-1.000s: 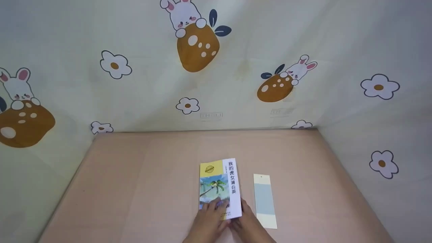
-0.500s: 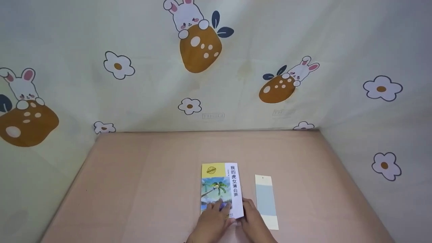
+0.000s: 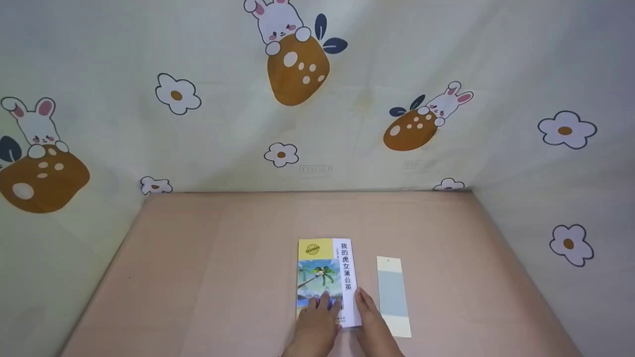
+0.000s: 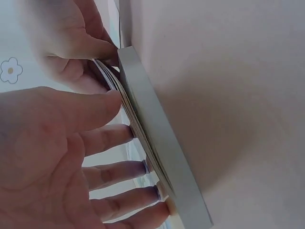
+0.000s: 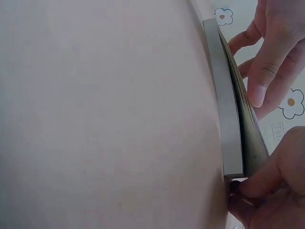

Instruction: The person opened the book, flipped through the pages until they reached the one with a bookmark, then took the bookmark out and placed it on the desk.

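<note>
Where the pale pink table [image 3: 208,277] meets the bottom of the head view, two bare hands are seen side by side at the near end of a thin paperback book [image 3: 327,280]. The left hand [image 3: 313,328] is laid flat on the near part of the cover, its fingers [image 4: 112,171] straight and spread across the illustrated front. The right hand [image 3: 373,325] is set against the book's near right edge, and in the right wrist view its fingertips [image 5: 250,188] are seen pinching that corner, with pages slightly fanned above the grey lower edge. The book is lying cover up, near the middle of the table and towards its front, with a yellow band at its far end, a palm-tree picture below it and a white strip of black characters down the right side. Just to the right of the book, apart from it, a long pale blue and cream bookmark [image 3: 393,296] is lying flat and parallel to it. Beyond the table, a cream cloth backdrop [image 3: 347,124] printed with rabbits and flowers is hung on three sides.
</note>
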`<state>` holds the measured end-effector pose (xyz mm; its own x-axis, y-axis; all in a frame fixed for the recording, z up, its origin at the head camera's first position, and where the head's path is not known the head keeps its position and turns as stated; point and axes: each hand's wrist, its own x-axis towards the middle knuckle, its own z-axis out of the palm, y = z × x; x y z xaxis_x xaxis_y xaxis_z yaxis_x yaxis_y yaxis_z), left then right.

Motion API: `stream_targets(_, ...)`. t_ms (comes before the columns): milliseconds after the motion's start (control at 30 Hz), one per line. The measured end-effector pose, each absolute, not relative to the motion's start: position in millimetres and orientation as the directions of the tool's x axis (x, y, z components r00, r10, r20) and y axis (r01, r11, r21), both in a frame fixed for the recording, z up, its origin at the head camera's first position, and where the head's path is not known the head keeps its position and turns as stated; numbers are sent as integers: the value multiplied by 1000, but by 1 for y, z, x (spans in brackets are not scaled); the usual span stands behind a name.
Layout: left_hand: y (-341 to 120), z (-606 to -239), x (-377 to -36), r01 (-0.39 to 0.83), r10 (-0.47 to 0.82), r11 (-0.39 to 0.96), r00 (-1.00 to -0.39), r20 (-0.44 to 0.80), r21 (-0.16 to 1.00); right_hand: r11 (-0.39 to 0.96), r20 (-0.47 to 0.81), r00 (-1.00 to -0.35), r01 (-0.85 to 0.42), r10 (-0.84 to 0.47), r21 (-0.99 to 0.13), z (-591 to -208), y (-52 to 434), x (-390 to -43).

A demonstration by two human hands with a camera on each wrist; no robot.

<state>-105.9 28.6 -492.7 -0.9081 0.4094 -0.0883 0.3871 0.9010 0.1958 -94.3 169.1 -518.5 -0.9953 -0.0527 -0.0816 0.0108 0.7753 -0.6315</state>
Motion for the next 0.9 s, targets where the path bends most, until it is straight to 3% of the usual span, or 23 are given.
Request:
stream_targets(333,30,-498,-105,399,411,907,-909,-73,135,799,7,-981,-161,-193,-580,-519,173,-90)
stream_targets(900,33,-496,-110,436,439,898,-894,-92,51,840,-39,-994,-67,-104,-538,-516,165,-91)
